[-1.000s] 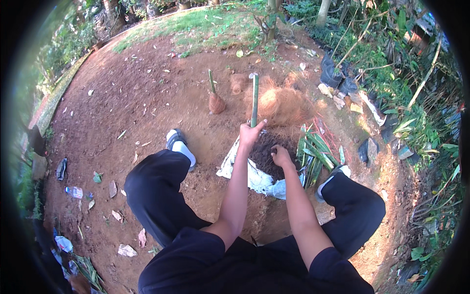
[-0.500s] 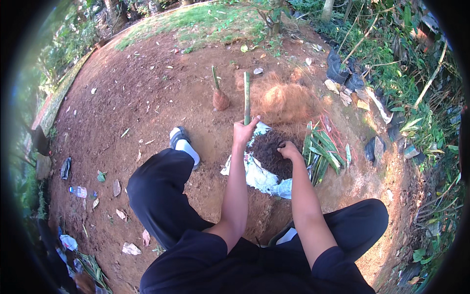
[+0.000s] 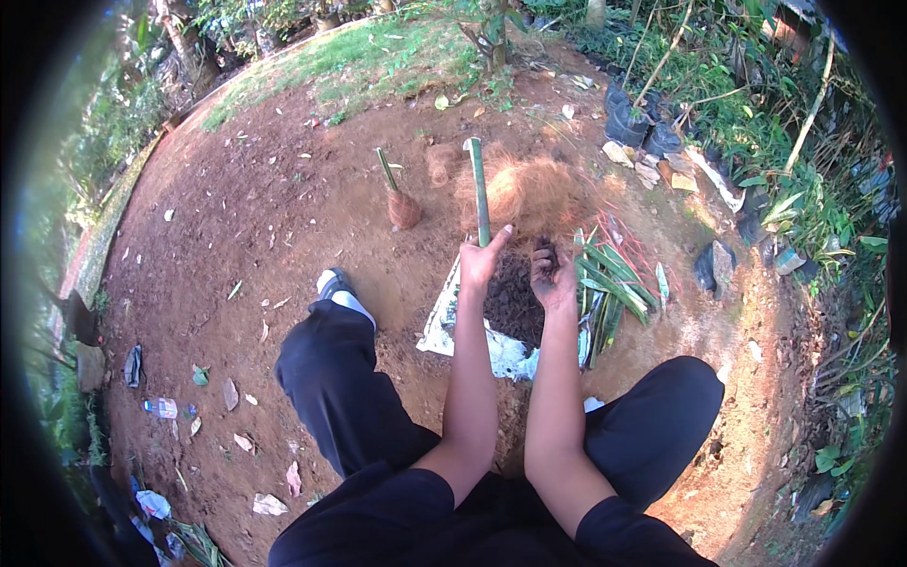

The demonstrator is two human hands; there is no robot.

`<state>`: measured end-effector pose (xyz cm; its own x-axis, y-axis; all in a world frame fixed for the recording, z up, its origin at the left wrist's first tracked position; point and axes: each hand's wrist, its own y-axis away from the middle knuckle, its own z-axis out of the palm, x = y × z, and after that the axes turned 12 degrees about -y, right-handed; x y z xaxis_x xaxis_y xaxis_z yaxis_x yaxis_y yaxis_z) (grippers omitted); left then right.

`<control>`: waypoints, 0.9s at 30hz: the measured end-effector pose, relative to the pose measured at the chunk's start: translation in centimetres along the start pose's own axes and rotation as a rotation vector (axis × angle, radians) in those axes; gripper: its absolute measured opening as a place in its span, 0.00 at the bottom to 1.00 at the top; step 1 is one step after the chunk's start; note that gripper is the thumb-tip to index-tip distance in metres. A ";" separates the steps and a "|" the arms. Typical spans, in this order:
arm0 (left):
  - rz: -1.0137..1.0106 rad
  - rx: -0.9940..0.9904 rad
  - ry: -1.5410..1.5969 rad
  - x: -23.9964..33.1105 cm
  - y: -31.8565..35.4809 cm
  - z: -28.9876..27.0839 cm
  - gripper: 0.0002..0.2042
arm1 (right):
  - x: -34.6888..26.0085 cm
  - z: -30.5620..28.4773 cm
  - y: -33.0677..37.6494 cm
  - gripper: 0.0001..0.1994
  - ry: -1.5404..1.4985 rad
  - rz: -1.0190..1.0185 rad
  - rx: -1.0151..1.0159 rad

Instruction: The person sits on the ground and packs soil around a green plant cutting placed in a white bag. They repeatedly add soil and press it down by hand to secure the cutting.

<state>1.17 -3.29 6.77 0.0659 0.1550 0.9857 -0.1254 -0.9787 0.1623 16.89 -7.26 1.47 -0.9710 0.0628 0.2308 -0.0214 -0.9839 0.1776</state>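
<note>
White sack [image 3: 505,352]: laid out on the brown ground below the hands, carrying dark soil [image 3: 513,300]; plenty of soil is left on it.
Right hand [image 3: 550,278]: raised over the soil, fingers curled round what looks like a dark clump [image 3: 545,248]; apart from the other hand, though close beside it.
Left hand [image 3: 479,263]: clamped on the lower end of a green stem [image 3: 479,189], which stands up from the fist, leaning slightly left at the top.
Stem's progress: the part above the fist is bare, with no soil or fibre round it, so work on this piece seems at an early stage.
Cut leaves [image 3: 619,282]: in a pile right of the sack, seemingly unused.
Fibre heap [image 3: 529,189]: loose, beyond the hands, with plenty left.
Fibre-wrapped ball [image 3: 403,210]: on the ground left of the heap, a green stem rising from it; this one looks finished.
Change since half a second ago: the right hand, then down at the soil, is now lifted nearer the left; the left keeps its grip.
</note>
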 end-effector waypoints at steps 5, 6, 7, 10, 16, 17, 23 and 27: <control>0.026 -0.033 -0.098 0.6 1.9 -0.1 0.16 | 2.8 1.7 1.5 0.13 0.370 -0.194 0.064; 0.040 -0.034 -0.107 0.5 2.4 0.0 0.16 | 3.1 1.8 1.9 0.13 0.428 -0.210 0.081; 0.047 -0.028 -0.100 0.4 2.6 0.1 0.15 | 3.2 2.0 2.3 0.13 0.486 -0.212 0.072; 0.114 -0.003 -0.074 -0.3 2.8 1.1 0.14 | 3.4 2.2 2.2 0.14 0.536 -0.230 0.089; 0.159 0.052 -0.149 -1.1 2.8 2.9 0.12 | 3.6 1.9 1.1 0.18 0.507 -0.223 0.094; 0.157 0.062 -0.159 -1.0 2.6 3.3 0.12 | 3.8 1.8 0.8 0.17 0.502 -0.228 0.106; 0.164 0.103 -0.166 -1.4 1.6 4.5 0.11 | 3.6 1.5 0.1 0.18 0.475 -0.265 0.104; 0.154 0.164 -0.118 -3.1 1.4 4.6 0.11 | 2.9 0.8 0.5 0.18 0.567 -0.238 0.161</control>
<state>5.37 -5.79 3.73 0.1750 -0.0053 0.9845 0.0184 -0.9998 -0.0086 14.21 -7.43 2.97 -0.9204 0.1345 -0.3671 -0.2586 -0.9137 0.3135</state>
